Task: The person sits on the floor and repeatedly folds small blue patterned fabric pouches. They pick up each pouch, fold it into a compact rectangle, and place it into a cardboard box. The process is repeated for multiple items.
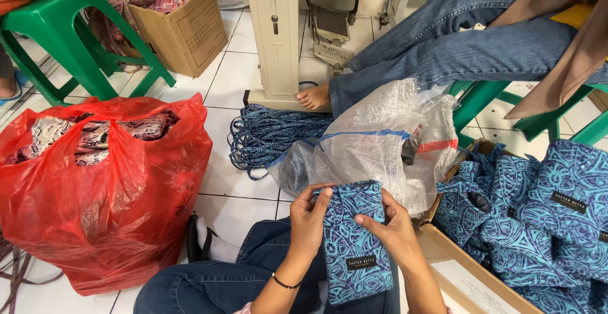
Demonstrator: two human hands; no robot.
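Observation:
A blue patterned fabric pouch (352, 244) with a small black label stands upright over my lap. My left hand (307, 219) grips its left edge, fingers curled over the top corner; a thin black band circles that wrist. My right hand (391, 228) holds its right edge, thumb on the front. Both hands are shut on the pouch. Right of my hands, a cardboard box (453, 269) holds several matching blue patterned pouches (538, 219).
A full red plastic bag (101, 193) of patterned cloth sits at left. A clear plastic sack (373, 143) and a pile of blue straps (269, 133) lie ahead. Another person in jeans (456, 48) sits on a green stool, bare foot (315, 95) by a sewing machine stand (275, 35). Green stool (63, 29) and cardboard box (183, 29) behind.

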